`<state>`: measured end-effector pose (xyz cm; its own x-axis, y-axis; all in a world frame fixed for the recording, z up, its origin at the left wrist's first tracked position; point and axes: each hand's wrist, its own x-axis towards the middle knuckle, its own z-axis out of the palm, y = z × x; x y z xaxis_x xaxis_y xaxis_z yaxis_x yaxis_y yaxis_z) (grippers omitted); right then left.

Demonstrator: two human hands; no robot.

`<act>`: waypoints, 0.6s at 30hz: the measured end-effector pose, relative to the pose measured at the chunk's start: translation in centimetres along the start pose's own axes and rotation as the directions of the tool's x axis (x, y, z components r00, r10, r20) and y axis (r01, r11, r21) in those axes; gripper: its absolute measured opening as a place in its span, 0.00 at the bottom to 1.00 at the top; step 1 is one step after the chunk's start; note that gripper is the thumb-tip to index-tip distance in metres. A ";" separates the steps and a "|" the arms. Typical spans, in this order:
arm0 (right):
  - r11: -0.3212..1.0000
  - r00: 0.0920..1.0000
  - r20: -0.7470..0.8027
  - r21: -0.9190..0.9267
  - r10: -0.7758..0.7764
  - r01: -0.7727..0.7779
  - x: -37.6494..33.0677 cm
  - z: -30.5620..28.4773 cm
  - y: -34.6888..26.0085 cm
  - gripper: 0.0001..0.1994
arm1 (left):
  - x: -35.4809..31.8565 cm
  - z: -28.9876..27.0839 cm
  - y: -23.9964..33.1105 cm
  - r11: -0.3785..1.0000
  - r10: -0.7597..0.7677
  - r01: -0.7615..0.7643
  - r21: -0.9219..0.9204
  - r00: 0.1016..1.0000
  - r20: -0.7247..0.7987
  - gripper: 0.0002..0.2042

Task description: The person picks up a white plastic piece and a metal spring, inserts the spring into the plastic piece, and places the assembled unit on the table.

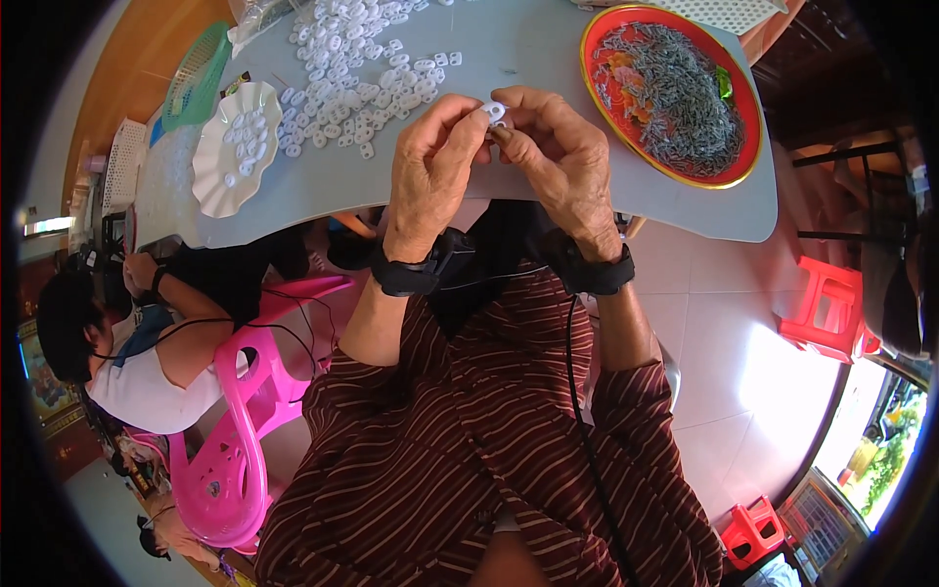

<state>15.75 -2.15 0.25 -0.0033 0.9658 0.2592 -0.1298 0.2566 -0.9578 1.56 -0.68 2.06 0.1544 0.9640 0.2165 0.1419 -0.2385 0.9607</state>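
White piece: we are seeing one small white plastic piece [495, 111] sitting between the fingertips of both hands, over the grey table [543, 54].
Left hand: our left hand [432, 161] is pinching the piece, its thumb and forefinger clamping on it from the left.
Right hand: our right hand [567, 164] is gripping the same piece from the other side, forefinger on top, thumb below (whether anything smaller is hiding there, we are failing to tell).
Loose pile: many matching pieces [337, 93] are lying beyond and to the left of our hands.
Wavy plate: a white plate [207, 178] is holding a few more, left of the pile.
Red tray: to the right, a round red tray [751, 127] is carrying a heap of thin grey pins [694, 117].
Wrists: we are wearing black bands [406, 277] on both.
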 end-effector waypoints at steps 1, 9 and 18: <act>1.000 1.000 0.000 0.001 0.000 0.000 0.0 0.0 0.0 0.12 | 0.0 0.0 0.0 1.000 -0.011 0.011 -0.018 1.000 -0.008 0.12; 0.999 0.999 -0.009 0.002 0.034 -0.034 0.0 0.1 -0.3 0.13 | -0.1 -0.5 0.0 0.998 -0.059 0.059 0.000 0.998 -0.016 0.11; 1.000 1.000 -0.026 -0.027 0.011 -0.012 0.0 0.0 0.3 0.13 | -0.1 -0.7 0.0 0.998 -0.005 0.004 0.070 1.000 0.014 0.11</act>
<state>15.71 -2.12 -0.07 0.0212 0.9693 0.2451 -0.1032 0.2460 -0.9638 0.90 -0.65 2.13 0.1671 0.9634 0.2095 0.2108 -0.2425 0.9470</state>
